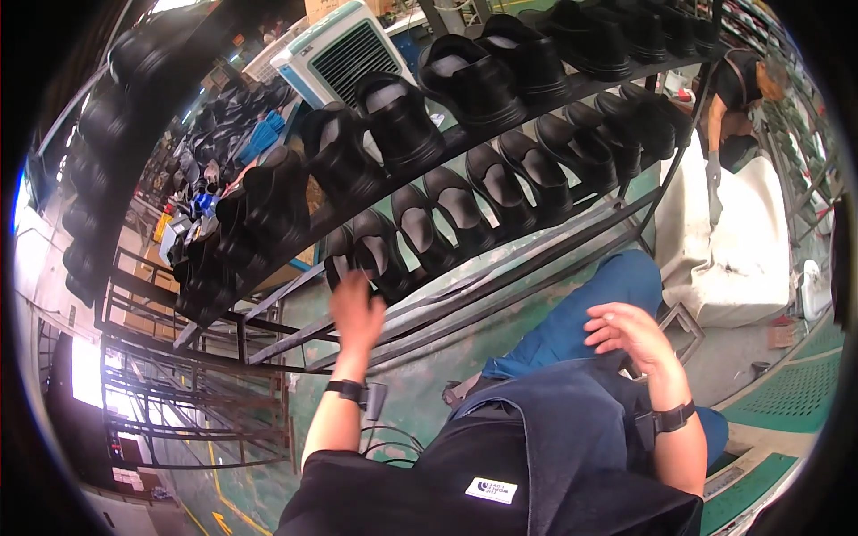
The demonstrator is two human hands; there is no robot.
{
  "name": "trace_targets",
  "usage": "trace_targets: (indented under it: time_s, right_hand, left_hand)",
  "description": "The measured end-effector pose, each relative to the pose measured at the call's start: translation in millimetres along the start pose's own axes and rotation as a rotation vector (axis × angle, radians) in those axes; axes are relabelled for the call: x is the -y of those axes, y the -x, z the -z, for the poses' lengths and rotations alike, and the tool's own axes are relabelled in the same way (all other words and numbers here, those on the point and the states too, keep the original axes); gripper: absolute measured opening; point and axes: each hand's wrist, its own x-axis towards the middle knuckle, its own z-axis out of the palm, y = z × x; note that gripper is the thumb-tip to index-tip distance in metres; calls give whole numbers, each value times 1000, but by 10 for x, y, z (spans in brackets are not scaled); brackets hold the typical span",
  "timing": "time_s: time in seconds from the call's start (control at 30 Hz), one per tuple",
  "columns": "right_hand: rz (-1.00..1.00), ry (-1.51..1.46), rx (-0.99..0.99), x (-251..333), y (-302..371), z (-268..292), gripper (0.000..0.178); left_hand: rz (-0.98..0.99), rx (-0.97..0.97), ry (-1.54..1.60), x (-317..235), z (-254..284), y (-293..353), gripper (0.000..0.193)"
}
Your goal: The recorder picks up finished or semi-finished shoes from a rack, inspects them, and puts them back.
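My left hand (357,311) reaches up to the left end of the lower row on a dark metal shoe rack. Its blurred fingertips overlap a black shoe (336,266) there, and its thumb stands apart. Whether the fingers grip that shoe, I cannot tell. Beside it in the same row stands another black slip-on shoe (379,246) with a grey insole. My right hand (627,332) hovers near my blue-trousered knee, fingers stretched out and holding nothing. More black shoes (398,121) line the upper row above.
A white and teal air cooler (349,58) stands behind the rack. Another person (742,94) bends at the far right by a white cloth-covered block (737,241). Empty metal racks (201,402) stand at the left. A green perforated surface (795,397) is at right.
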Motion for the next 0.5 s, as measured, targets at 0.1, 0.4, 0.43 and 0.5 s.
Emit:
trace_targets:
  time_s: [0.1,0.4,0.43,0.5]
  right_hand:
    - [108,64,-47,292,132,141,37]
    - [157,481,-483,1241,1889,1011,46]
    - [185,478,-593,1215,2289,1097,49]
    - [144,407,-870,1044,3179,1107,47]
  left_hand:
    - [-330,120,306,-865,-136,-284,40]
    - [-941,317,743,-3093,-432,-1273,31]
    - [-1010,330,791,-3320,-459,-1328,30]
    - [-1107,363,947,-3697,-522,-1398,25]
